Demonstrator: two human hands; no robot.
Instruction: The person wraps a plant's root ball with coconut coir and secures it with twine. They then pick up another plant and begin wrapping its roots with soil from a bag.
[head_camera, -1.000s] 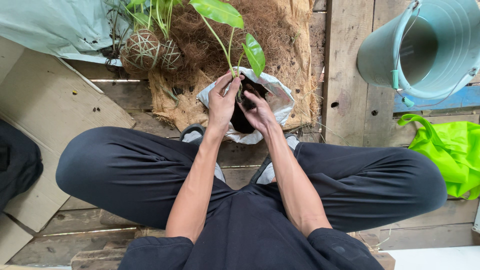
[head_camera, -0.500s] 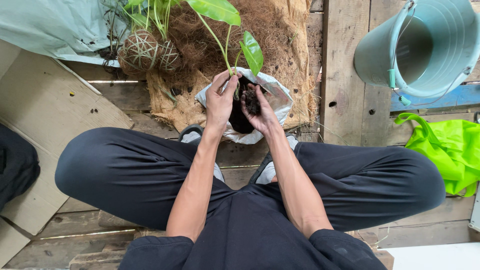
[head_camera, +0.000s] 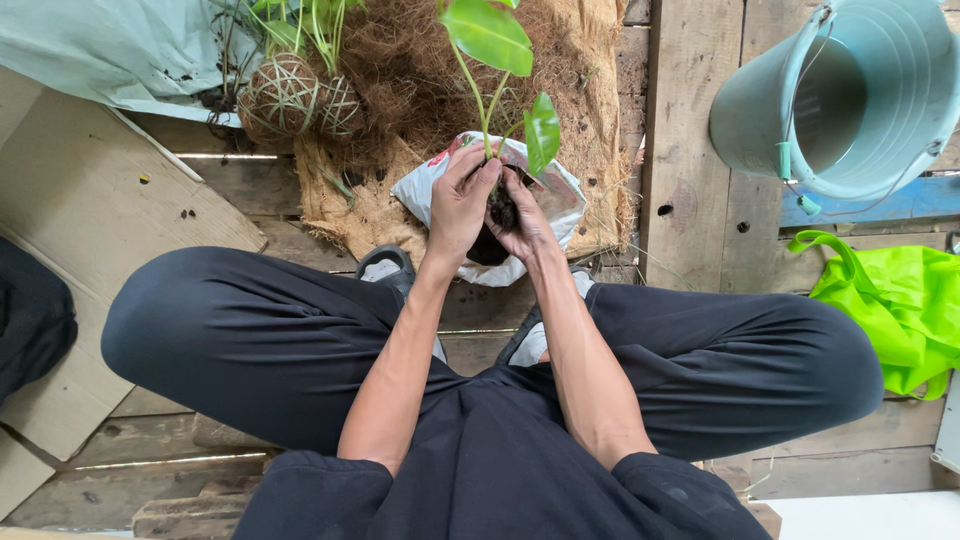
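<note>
My left hand (head_camera: 462, 200) and my right hand (head_camera: 520, 222) are cupped together around a dark ball of soil (head_camera: 501, 210) at the base of a small green-leaved plant (head_camera: 492, 40). The stem rises between my fingers and the leaves stand upright above them. Under my hands lies a white plastic bag (head_camera: 420, 185) with more dark soil in it. The bag rests on a mat of brown coconut fibre (head_camera: 400, 70). I sit cross-legged in black trousers on wooden boards.
Two string-wrapped moss balls (head_camera: 290, 95) with green shoots sit at the back left on the fibre. A pale green bucket (head_camera: 850, 90) stands at the back right, a bright green bag (head_camera: 890, 300) to my right, cardboard sheets (head_camera: 80, 210) to my left.
Both hands have closed tighter around the soil ball and shifted slightly, and the plant now stands more upright between them.
</note>
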